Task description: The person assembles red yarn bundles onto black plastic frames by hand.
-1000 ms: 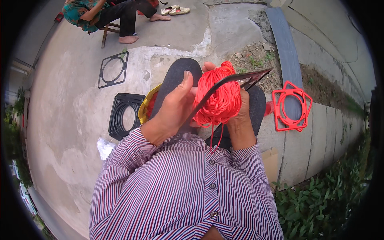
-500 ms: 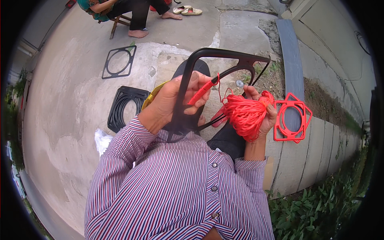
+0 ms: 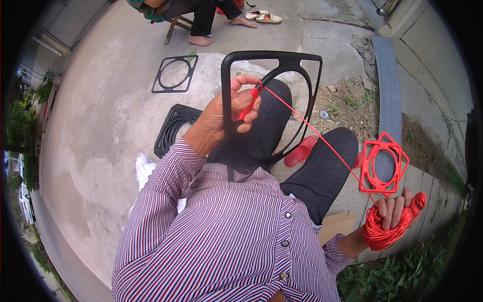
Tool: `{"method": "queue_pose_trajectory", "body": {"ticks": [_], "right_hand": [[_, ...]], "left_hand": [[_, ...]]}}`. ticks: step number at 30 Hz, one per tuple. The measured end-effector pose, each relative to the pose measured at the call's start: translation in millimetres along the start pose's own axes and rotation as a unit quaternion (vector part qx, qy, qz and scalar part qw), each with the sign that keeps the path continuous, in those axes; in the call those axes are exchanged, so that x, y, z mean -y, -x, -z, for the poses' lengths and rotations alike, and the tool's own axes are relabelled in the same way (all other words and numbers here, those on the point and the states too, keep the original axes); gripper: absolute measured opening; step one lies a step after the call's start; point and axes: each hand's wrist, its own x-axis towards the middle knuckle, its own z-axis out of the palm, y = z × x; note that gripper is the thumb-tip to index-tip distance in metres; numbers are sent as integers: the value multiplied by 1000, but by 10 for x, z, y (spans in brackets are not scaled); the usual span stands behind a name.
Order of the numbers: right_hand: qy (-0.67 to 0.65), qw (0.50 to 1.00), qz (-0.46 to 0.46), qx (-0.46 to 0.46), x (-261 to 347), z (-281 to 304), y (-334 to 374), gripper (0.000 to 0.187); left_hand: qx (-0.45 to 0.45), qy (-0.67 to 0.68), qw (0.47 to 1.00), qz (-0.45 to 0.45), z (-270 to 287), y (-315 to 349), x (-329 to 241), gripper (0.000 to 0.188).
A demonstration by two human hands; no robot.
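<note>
A black square plastic frame with a round ring inside stands upright before my chest. My left hand grips the ring, fingers closed round a stretch wrapped tightly in red cord. From that wrapping a single red strand runs taut down to the right. It ends at a thick bundle of red cord, which my right hand holds closed out at my right side. Part of the frame's lower side is dark and blurred close to my shirt.
Black frames lie stacked by my left knee, another single black frame farther off. Red frames rest on a grey plank at the right. Ahead, a person sits on a wooden stool near light shoes. Plants grow lower right.
My right hand has swung out and down to the right with the cord bundle, drawing the strand straight. My left hand still grips the frame, now turned slightly.
</note>
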Motion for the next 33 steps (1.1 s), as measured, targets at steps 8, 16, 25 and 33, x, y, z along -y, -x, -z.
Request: {"method": "queue_pose_trajectory", "body": {"ticks": [8, 16, 25, 33], "right_hand": [[6, 994, -38, -101, -206, 736, 175, 38], [50, 982, -157, -91, -1231, -38, -387, 68], [367, 917, -135, -73, -1556, -253, -864, 22], [-172, 950, -262, -20, -1850, 63, -654, 69]], "left_hand": [[-22, -55, 998, -4, -7, 102, -63, 37], [21, -64, 997, 32, -333, 42, 115, 44], [83, -35, 993, 76, -669, 71, 279, 35], [166, 227, 936, 212, -649, 160, 316, 27]]}}
